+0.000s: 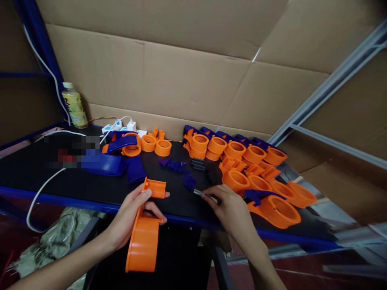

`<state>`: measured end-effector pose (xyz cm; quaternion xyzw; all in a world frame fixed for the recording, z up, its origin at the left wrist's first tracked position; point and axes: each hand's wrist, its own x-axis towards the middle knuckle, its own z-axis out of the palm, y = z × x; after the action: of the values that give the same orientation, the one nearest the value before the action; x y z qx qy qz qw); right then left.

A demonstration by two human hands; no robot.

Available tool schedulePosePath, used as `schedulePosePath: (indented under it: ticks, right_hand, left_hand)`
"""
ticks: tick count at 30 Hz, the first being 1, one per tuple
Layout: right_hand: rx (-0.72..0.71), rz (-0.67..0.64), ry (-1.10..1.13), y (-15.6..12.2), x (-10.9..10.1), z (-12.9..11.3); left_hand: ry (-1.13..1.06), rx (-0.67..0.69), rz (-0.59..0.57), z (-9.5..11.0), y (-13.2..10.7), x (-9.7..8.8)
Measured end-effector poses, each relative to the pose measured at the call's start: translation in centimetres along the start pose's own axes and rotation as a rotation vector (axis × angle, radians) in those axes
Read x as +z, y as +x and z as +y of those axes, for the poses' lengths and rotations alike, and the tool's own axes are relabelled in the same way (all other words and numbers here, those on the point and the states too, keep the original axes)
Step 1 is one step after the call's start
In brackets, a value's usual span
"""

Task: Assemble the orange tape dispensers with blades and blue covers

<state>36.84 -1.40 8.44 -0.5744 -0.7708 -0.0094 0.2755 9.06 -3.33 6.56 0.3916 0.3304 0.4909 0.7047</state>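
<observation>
My left hand is closed round an orange plastic housing, a round cup with a flat bracket end, held over the table's near edge. My right hand pinches a small grey metal piece at its fingertips, just above the black table top. Small dark blue clips and black bits lie just beyond the fingertips. A cluster of orange ring housings, some with blue parts attached, lies right of my right hand.
More orange rings and flat blue pieces lie at the back left, next to a white power strip with cables. A drink bottle stands at the far left. Cardboard walls close the back.
</observation>
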Motion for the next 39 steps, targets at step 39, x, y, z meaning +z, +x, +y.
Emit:
schedulePosePath:
  ticks: [39]
  right_hand:
    - [-0.016, -0.152, -0.472, 8.4, 2.8, 2.2]
  left_hand:
    - [-0.077, -0.184, -0.095, -0.9, -0.2, 0.3]
